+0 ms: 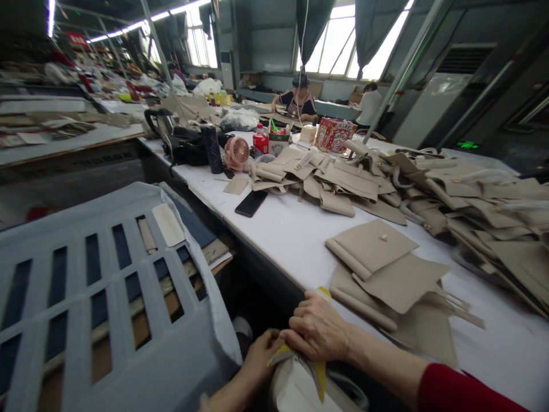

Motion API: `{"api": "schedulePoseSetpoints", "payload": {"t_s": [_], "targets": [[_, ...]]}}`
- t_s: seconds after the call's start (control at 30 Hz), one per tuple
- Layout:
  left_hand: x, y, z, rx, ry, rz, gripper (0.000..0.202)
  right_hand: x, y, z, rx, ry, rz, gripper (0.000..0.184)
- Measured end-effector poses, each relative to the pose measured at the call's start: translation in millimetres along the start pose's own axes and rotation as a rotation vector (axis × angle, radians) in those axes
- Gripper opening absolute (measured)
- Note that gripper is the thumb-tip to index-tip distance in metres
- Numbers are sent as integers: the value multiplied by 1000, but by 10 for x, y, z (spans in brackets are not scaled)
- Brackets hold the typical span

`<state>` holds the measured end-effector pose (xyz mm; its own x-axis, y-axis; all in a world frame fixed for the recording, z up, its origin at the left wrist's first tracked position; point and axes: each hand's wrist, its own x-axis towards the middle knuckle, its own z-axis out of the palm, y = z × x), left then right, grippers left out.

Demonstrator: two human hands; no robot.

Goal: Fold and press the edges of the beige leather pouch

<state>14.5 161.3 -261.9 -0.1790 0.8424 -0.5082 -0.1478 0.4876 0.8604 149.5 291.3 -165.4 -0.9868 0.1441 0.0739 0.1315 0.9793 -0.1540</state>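
At the bottom middle, my left hand [261,356] pinches the upper edge of a beige and white piece with yellow edging [295,384]. My right hand [318,327] is closed in a fist over the same edge, close beside the left. Above the right fist pokes a rounded yellow tip [323,293]; whether it belongs to the same piece I cannot tell. The lower part of the piece runs out of the picture. Right of my hands, flat beige bag pieces [373,246] lie stacked on the white table [274,240], the top one with a small gold fitting.
Heaped beige bag pieces [493,200] cover the table's right side. A black phone [251,203], a pink fan [237,153], a red bottle [260,141] and a patterned box [334,135] stand or lie further back. A grey slotted crate [120,286] is at left. A co-worker [298,103] sits beyond.
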Motion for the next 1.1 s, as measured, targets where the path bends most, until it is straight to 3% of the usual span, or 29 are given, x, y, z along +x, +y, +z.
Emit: {"api": "schedulePoseSetpoints", "payload": {"t_s": [0.07,0.13,0.2,0.27,0.33,0.53,0.7,0.9,0.97,1.1], "targets": [[-148,181,-140,-16,4,85,60,2,3,-1,-6,0,-1,44],[-361,417,-210,33,-55,186,60,2,2,-9,-5,-3,-4,46],[-568,655,-190,256,-134,233,39,-5,-7,-21,-1,-6,-4,48],[-708,838,-112,517,-117,235,19,-19,-20,-31,-5,-4,5,49],[-763,938,-34,672,-75,239,13,-39,-34,-36,-8,6,15,48],[-716,905,12,772,-126,266,20,-89,-44,-33,1,19,32,47],[-729,788,57,802,-104,304,26,-170,-73,-40,23,-3,58,48],[-742,736,27,748,-145,390,31,-312,-265,5,51,5,186,48],[-693,754,-10,630,-230,345,39,-333,-333,27,57,22,236,47],[-527,772,-34,218,-326,81,64,-380,-440,21,63,34,321,48]]}}
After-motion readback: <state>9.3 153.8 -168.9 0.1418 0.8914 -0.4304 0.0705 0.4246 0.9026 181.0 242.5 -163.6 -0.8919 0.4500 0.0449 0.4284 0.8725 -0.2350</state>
